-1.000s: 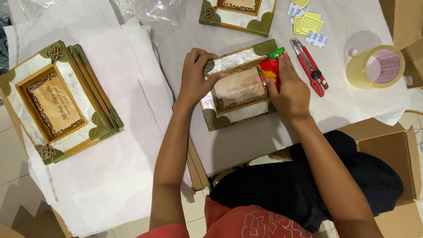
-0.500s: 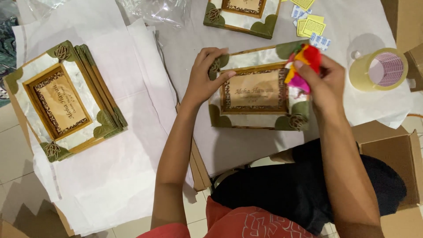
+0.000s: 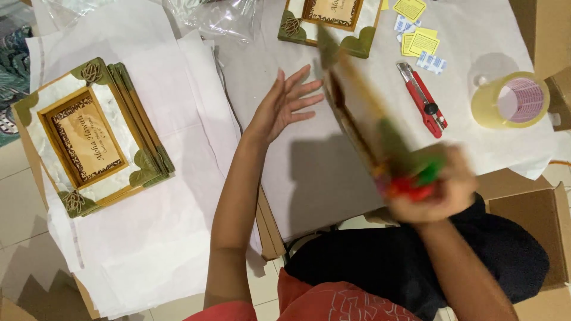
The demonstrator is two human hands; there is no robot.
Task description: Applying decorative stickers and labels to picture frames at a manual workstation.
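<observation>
My right hand (image 3: 443,193) grips a decorated wooden picture frame (image 3: 357,113) by its near end, together with a red, green and yellow object (image 3: 416,178) pressed against it. The frame is lifted off the table and turned on edge, blurred by motion. My left hand (image 3: 285,104) hovers open with fingers spread over the white paper (image 3: 309,178) just left of the frame, not touching it.
A stack of similar green-cornered frames (image 3: 89,137) lies at the left. Another frame (image 3: 330,18) sits at the far edge. A red utility knife (image 3: 422,98), tape roll (image 3: 511,101), yellow labels (image 3: 419,38), plastic wrap (image 3: 214,15) and a cardboard box (image 3: 529,232) are around.
The frame lay flat under both hands; my right hand has lifted it and tipped it on edge. My left hand has let go and opened.
</observation>
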